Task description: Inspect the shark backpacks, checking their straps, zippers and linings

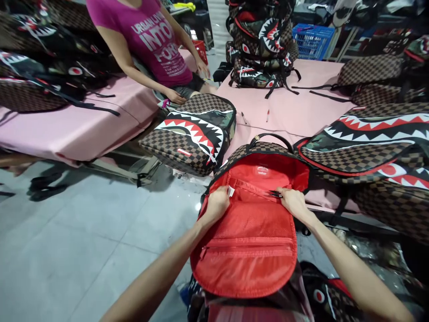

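In front of me an opened backpack [248, 219] shows its red lining, its front panel folded down over my lap. My left hand [218, 205] is closed on the lining at the left of the opening, beside a small white label [231, 191]. At the opposite side my right hand [295, 203] is closed round dark thread snips [275, 193], whose points face left into the bag. The fingers of that hand also appear to touch the lining's edge. A black carry handle [273, 135] stands up at the bag's far end.
Left of the bag lies a checkered shark-mouth backpack [194, 134], near a seated person in a purple shirt [154, 40]. Other such backpacks [368, 138] lie at right. A stack of bags [261, 49] and two pens stand or lie on the pink table [284, 103]. Behind is a blue crate [313, 41].
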`<action>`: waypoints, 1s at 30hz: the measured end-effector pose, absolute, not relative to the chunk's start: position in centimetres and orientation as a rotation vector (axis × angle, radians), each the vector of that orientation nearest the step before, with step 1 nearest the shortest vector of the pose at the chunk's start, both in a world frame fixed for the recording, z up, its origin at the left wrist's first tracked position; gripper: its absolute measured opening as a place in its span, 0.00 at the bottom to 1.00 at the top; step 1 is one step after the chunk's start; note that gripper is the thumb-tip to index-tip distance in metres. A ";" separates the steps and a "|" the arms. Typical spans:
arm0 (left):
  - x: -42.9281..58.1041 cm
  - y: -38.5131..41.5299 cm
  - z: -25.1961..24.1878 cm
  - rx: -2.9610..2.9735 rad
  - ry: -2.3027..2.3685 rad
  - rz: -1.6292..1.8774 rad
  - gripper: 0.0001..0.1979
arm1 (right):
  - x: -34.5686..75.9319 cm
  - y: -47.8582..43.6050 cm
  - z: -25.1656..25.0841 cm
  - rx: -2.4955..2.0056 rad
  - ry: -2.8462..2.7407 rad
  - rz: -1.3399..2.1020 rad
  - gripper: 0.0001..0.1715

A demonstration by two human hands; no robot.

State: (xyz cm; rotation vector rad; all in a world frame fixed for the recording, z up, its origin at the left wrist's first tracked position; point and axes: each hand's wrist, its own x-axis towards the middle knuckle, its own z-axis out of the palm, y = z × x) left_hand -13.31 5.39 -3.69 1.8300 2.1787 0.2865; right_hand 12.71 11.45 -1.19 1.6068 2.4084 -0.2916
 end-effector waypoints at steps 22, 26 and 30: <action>-9.9 10.0 -4.1 1.951 1.910 -0.276 0.20 | 10.7 21.5 5.9 1.536 2.851 -2.139 0.27; -13.3 11.7 -1.1 1.926 1.756 -0.112 0.15 | 18.0 12.4 3.2 2.251 2.763 -1.918 0.25; -20.0 10.9 1.0 1.319 1.632 0.951 0.23 | 23.9 3.3 -5.9 3.186 2.085 -1.654 0.31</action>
